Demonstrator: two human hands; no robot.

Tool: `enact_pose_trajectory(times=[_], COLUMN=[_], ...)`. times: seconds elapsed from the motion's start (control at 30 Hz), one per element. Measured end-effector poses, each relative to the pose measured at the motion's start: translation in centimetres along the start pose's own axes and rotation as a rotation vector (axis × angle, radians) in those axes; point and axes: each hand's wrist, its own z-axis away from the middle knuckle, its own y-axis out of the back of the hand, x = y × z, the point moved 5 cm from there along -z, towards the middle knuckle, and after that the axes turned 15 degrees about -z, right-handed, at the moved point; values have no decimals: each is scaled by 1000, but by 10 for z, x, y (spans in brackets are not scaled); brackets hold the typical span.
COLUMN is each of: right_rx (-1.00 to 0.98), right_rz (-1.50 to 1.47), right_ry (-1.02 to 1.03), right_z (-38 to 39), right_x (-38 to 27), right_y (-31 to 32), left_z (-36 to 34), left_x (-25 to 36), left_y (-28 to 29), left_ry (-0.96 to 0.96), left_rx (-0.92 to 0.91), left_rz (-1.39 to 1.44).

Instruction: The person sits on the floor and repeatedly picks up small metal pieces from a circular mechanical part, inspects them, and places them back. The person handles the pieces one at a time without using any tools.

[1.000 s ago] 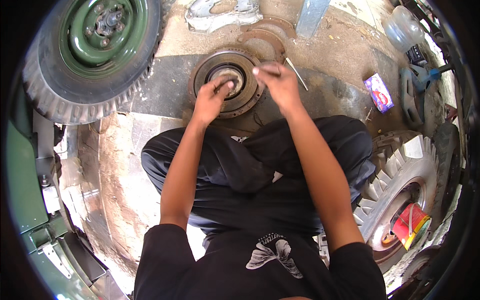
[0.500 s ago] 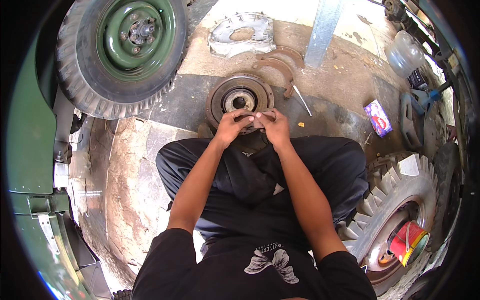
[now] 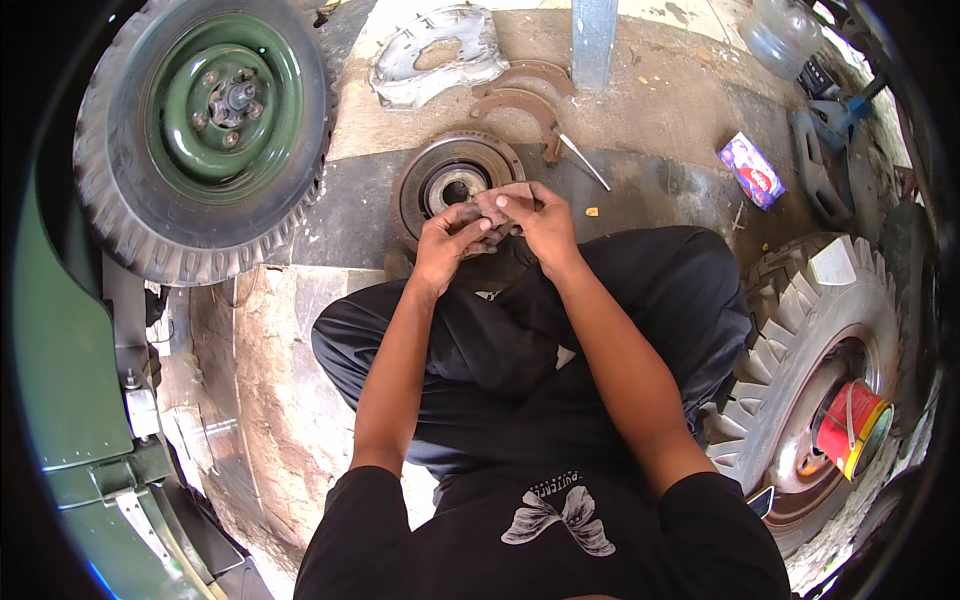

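Note:
Just in front of my crossed legs, my left hand (image 3: 450, 240) and my right hand (image 3: 540, 225) meet, their fingers pinched on a small reddish-brown flat piece (image 3: 492, 205), too worn to identify. Both hands are over the near part of a round, rusty toothed metal disc (image 3: 415, 175) lying on the floor, with a pale hub and dark centre hole partly visible beyond my fingers. Behind it lie two curved rusty plates (image 3: 515, 105) and a thin silver tool (image 3: 585, 160).
A green-rimmed wheel (image 3: 235, 115) stands left beside green bodywork (image 3: 70, 360). A pale metal housing (image 3: 440, 65) and grey post (image 3: 590, 40) are at the back. Rightward are a purple packet (image 3: 750, 170), water jug (image 3: 780, 35), blue-handled tool (image 3: 840, 125) and tyre (image 3: 760, 390) holding a red can (image 3: 840, 430).
A second ago my hands were apart over the disc. They have come together on the small piece, and my right fingers now lie further over it. The view has shifted.

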Motion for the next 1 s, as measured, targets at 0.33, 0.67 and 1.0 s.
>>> enact_pose_trajectory(times=[0.33,0.67,1.0], right_rx=[65,32,43], right_rz=[1,-210,-45], right_ry=[-66,-218,-72], right_z=[-1,3,1], right_x=[-6,-9,-7], right_y=[2,-7,-5], left_z=[0,-3,16], left_x=[16,14,49], left_y=[17,25,3], left_ry=[-128,-287,-531], left_rx=[202,302,514], left_rz=[75,-181,-760])
